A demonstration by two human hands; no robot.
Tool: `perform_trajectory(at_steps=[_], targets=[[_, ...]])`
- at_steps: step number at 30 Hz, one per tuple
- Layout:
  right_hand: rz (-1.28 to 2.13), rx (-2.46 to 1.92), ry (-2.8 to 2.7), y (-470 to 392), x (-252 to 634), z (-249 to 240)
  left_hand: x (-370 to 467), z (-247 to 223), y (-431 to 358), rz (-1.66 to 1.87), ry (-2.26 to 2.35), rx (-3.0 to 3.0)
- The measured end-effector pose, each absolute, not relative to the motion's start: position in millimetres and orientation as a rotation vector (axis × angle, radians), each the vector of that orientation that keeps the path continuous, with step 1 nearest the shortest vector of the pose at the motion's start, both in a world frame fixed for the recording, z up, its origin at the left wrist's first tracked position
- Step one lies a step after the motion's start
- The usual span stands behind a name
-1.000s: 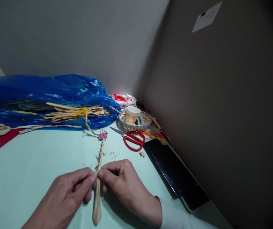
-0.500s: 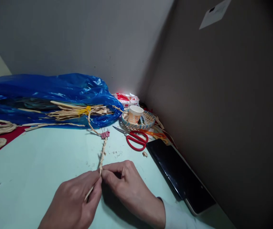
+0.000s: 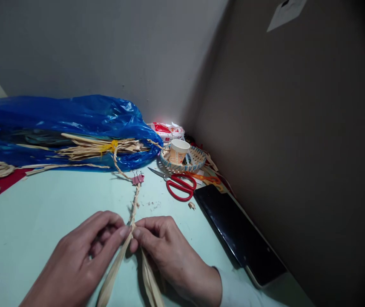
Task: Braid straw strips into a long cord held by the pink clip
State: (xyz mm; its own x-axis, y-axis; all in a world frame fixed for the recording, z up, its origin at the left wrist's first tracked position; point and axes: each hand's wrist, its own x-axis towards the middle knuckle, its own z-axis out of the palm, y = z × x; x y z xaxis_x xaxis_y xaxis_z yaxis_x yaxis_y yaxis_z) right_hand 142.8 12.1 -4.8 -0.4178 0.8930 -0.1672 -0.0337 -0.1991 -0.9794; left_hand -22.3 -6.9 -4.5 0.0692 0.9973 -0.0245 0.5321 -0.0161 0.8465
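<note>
A thin pale braid of dried plant strips (image 3: 135,204) runs toward me from a pink binder clip (image 3: 138,179). My right hand (image 3: 172,251) pinches the braid's near end between thumb and forefinger. From the left, the thumb and forefinger of my left hand (image 3: 83,251) are closed at the same spot, against the strand there. One loose strip (image 3: 113,273) hangs down between the hands to the left. Another, wider strip (image 3: 150,281) comes out below my right hand. The exact crossing of the strips is partly covered by my fingertips.
Behind the clip, a blue plastic bag (image 3: 83,111) holds a yellow-tied bundle of dried strips (image 3: 83,149). Red-handled scissors (image 3: 181,187) lie beside a woven basket (image 3: 198,160) with a paper cup (image 3: 179,150). A black tablet-like device (image 3: 233,230) lies along the right wall.
My left hand has shifted from gripping low on the strip, back of the hand up, to a more upright pinch at its left. Two loose strips now show below the hands.
</note>
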Motion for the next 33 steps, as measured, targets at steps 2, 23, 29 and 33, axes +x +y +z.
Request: perform_trajectory(at_steps=[2,23,29,33], targets=[[1.709,-0.982,-1.391,13,144,-6,-24,-4,2,0.702,1.356,1.373],[1.356,-1.22,-1.839,13,152,4,-26,-4,17,0.659,1.286,1.207],[1.654,-1.117,-1.605,21,155,4,-24,-2,15,0.63,1.316,1.119],[1.661,-1.127,-1.678,24,160,8,-25,-2,15,0.581,1.289,1.145]])
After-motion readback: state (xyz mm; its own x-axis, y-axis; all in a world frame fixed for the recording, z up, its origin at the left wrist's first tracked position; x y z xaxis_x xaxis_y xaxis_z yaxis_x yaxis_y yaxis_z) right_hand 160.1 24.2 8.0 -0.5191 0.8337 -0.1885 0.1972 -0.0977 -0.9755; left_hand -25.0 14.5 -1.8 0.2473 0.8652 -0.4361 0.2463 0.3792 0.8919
